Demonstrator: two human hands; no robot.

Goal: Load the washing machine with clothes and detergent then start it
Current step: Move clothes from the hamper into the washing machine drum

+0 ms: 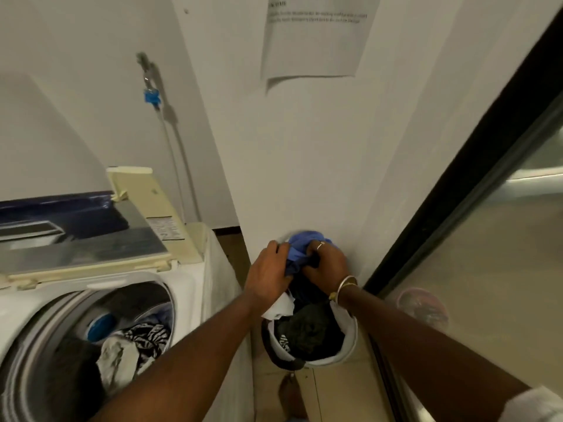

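A top-loading washing machine (182, 287) stands at the lower left with its lid (91, 239) raised. Its drum holds a striped garment (146, 336) and other clothes. To its right, on the floor against the wall, sits a white laundry basket (350, 339) full of dark clothes (307, 327). Above the basket both hands hold a blue garment (297, 252). My left hand (268, 272) grips its left side, and my right hand (326, 263), with a ring and a bangle, grips its right side.
A white wall with a taped paper notice (313, 38) rises behind the basket. A tap with a blue fitting and hose (151, 97) hangs on the back wall. A dark-framed glass door (487, 239) runs along the right. Tiled floor (329, 391) lies below.
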